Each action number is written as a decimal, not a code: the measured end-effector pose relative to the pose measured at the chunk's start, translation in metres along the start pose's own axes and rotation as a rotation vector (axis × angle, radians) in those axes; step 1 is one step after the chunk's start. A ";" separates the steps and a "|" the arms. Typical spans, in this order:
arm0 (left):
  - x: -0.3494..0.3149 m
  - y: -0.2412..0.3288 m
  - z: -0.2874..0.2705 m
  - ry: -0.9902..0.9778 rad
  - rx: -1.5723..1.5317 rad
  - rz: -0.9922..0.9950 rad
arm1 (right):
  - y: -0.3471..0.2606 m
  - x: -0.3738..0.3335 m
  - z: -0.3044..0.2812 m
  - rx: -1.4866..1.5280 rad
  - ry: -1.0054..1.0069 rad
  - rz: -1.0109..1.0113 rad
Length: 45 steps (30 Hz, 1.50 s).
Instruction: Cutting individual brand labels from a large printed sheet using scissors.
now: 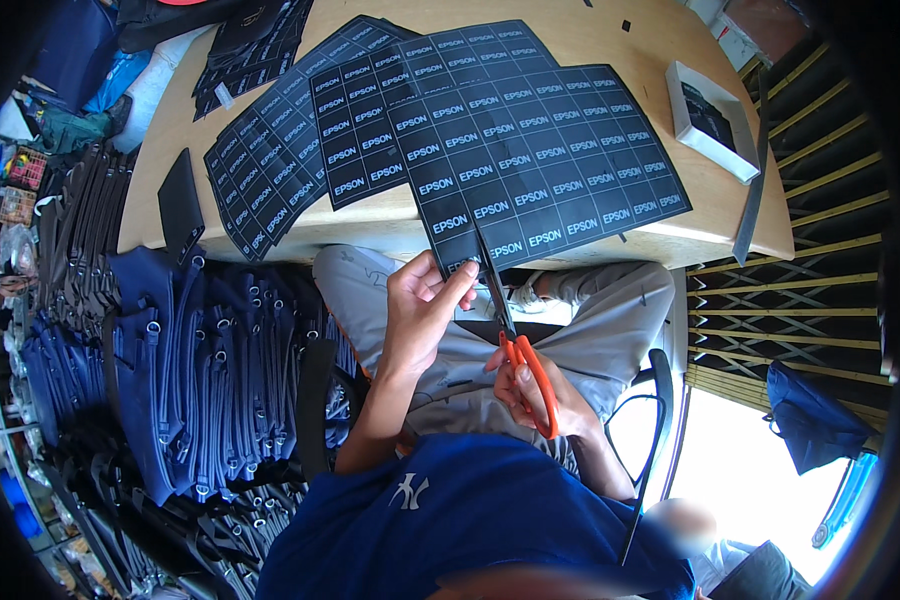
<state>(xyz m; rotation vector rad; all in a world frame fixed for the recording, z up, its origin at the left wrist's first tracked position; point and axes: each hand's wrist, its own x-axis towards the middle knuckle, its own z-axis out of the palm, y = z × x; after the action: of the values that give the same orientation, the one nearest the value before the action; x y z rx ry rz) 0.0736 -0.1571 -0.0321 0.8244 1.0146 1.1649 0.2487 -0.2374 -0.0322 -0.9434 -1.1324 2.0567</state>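
Note:
A black sheet [580, 150] printed with a grid of white-lettered labels lies over the table's near edge. My left hand [420, 308] pinches its lower left corner between thumb and fingers. In my right hand [560, 400] are scissors [542, 388] with orange handles. Their dark blades reach up into the sheet's near edge, just right of my left thumb, along a line between labels. Part of the lower blade is hidden by the sheet. More printed sheets [270, 165] lie overlapping to the left on the table.
On the wooden table [660, 45] a white open box [715, 125] holds dark pieces. A long dark strip [758, 190] hangs over the right edge, a black piece [178, 205] over the left. Stacked blue bags or straps [200, 380] stand left; a folding gate [790, 240] is right.

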 end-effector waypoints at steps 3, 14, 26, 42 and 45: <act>0.000 0.001 0.000 0.003 -0.006 -0.007 | 0.000 0.001 0.001 0.016 0.010 0.001; 0.001 0.001 -0.002 0.000 -0.016 -0.040 | 0.003 -0.001 -0.003 0.088 0.024 0.073; 0.003 0.007 0.002 -0.024 0.038 -0.025 | -0.007 -0.001 0.000 -0.013 0.039 0.063; 0.010 0.005 0.006 0.063 0.047 0.040 | -0.003 0.000 0.003 0.011 0.028 0.049; 0.010 0.005 0.006 0.059 0.050 0.044 | -0.001 0.000 0.002 -0.038 0.004 -0.013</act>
<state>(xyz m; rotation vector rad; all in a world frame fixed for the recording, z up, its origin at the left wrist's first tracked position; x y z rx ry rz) 0.0784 -0.1465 -0.0278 0.8599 1.0827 1.2115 0.2475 -0.2378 -0.0302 -0.9555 -1.1758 2.0281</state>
